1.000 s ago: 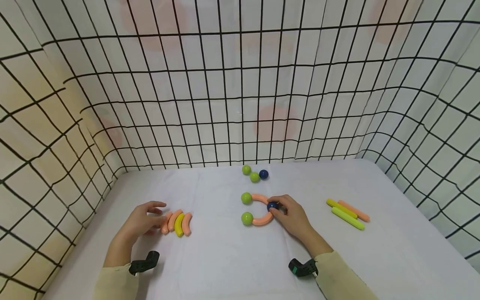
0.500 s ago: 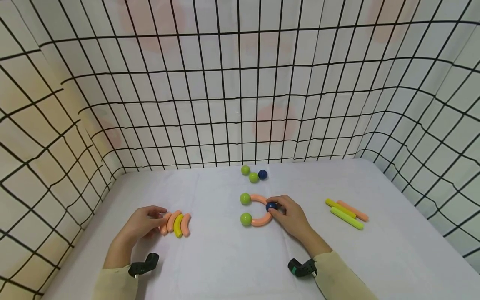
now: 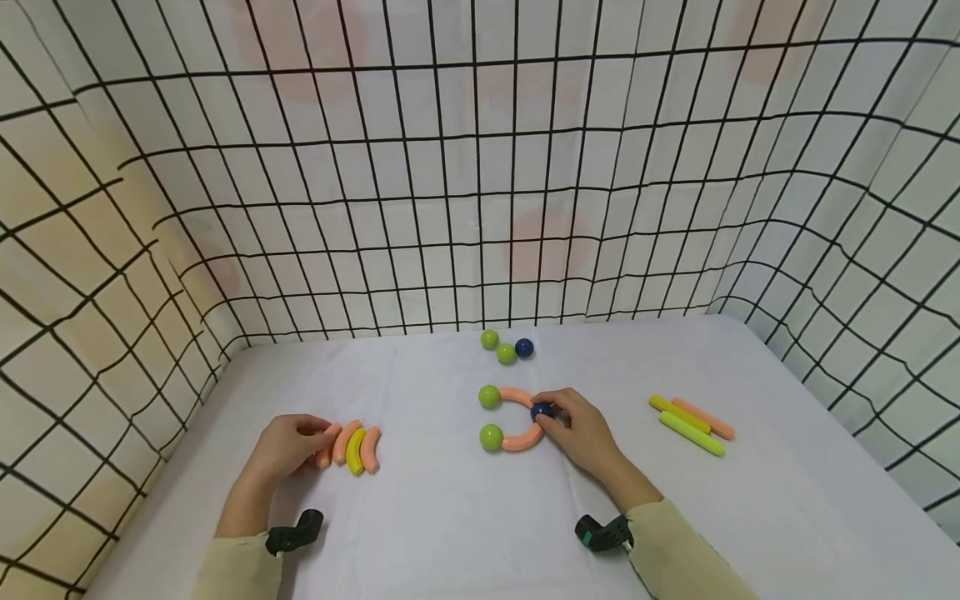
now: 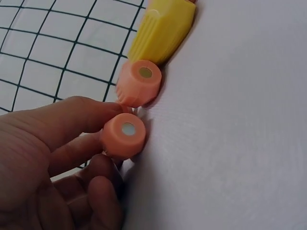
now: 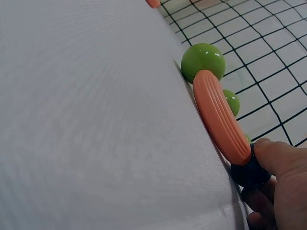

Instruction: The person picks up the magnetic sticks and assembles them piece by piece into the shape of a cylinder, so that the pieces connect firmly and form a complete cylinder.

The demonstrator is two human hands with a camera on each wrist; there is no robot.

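At the left, my left hand [image 3: 283,446] pinches the outermost orange curved magnetic rod [image 4: 123,135], whose end shows a silvery disc. Beside it lie another orange curved rod [image 4: 140,82], a yellow curved rod [image 3: 356,452] and one more orange curved rod [image 3: 370,450]. Near the middle, my right hand [image 3: 581,429] holds a dark blue ball [image 3: 541,412] between thumb and fingers. Two orange curved rods, an upper one [image 3: 516,394] and a lower one [image 5: 221,117], meet that ball. At their other ends sit a green ball [image 3: 489,397] and a second green ball [image 5: 203,63].
Behind the C-shaped piece are two loose green balls [image 3: 506,353] and a dark blue ball [image 3: 524,347]. Straight rods in yellow, orange and lime [image 3: 692,432] lie to the right. A black wire grid [image 3: 480,196] surrounds the white-covered table [image 3: 450,533] at the back and sides.
My left fingers have closed in on the outermost orange curved rod and now pinch it. The right hand keeps its hold on the dark blue ball. The view has shifted slightly.
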